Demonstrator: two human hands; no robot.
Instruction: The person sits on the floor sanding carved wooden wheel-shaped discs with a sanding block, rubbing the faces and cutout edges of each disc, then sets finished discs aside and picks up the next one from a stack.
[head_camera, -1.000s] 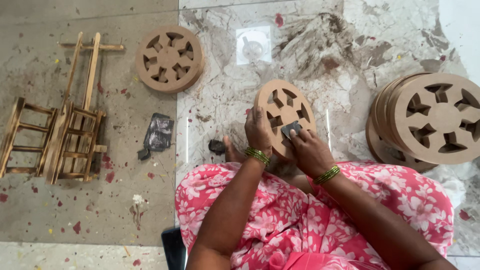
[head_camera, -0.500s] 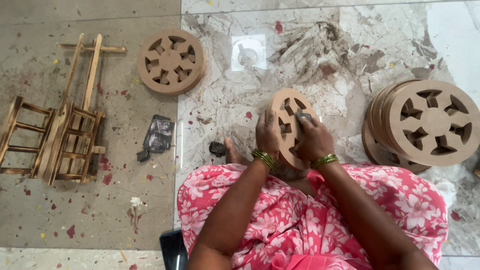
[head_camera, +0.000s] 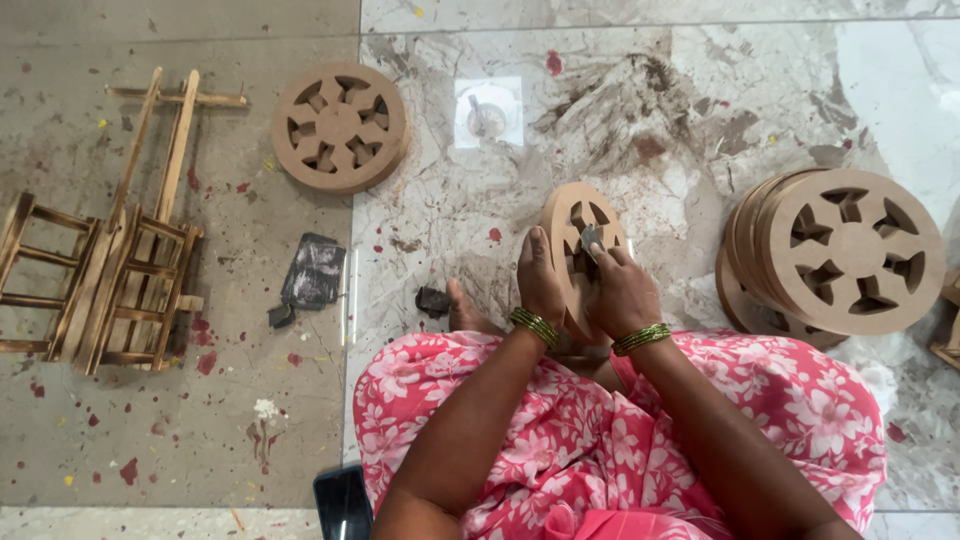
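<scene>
Matt, smooth brown fibreboard wheel; glossy veined marble floor; rough, scorched wooden frame; flowered cloth.

Home floor workshop: stacked wooden wheels, wooden cart frame, paint-spattered marble floor
</scene>
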